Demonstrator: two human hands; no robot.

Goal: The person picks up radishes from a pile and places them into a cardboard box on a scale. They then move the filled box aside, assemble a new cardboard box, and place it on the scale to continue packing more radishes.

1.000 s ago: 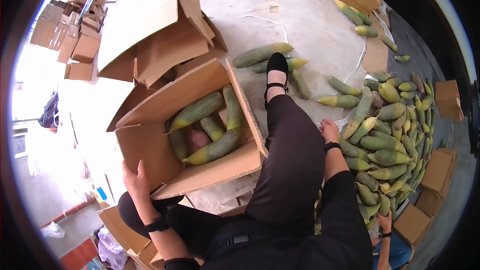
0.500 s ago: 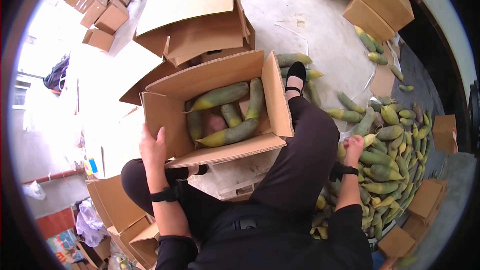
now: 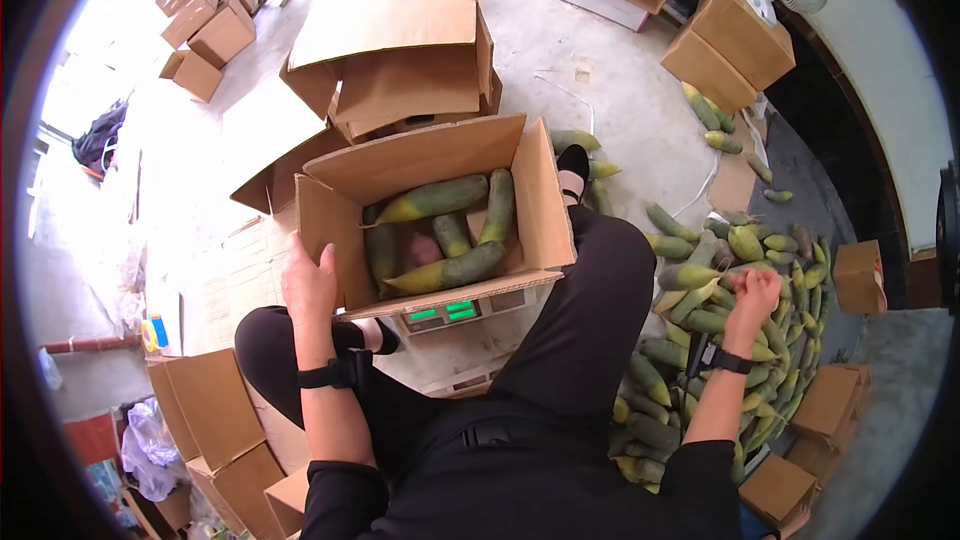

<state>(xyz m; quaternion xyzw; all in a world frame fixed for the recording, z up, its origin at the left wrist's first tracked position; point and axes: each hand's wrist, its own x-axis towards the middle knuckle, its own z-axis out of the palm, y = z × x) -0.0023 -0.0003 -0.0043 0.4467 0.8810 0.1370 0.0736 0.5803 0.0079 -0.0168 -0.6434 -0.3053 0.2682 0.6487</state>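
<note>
- Sitting low on the floor [image 3: 620,70], the person has the left hand [image 3: 308,285] laid flat against the outer left wall of an open carton [image 3: 330,225], grip spread, fingertips up near the top edge.
- That carton rests on a scale [image 3: 445,312] whose green display shows just under the front flap, between the person's knees.
- Inside it lie several long green-and-yellow vegetables [image 3: 440,198], packed along the walls and crossing at the near side. They sit below the rim, with room above them.
- The right hand [image 3: 752,292] is out to the side on a pile [image 3: 690,275] of the same vegetables, fingers curled in. I cannot tell whether the grip has closed on one.
- The pile touches the person's right leg and spreads along the dark mat, hemmed at its far edge by small brown boxes [image 3: 858,275].
- A shoe [image 3: 572,162] pokes out beside the carton's right flap, close to a few loose vegetables.
- Beyond the carton's back flap stands a stack of folded cartons [image 3: 400,30], just beside it, so little space is left there. The bare floor past the shoe is the widest gap.
</note>
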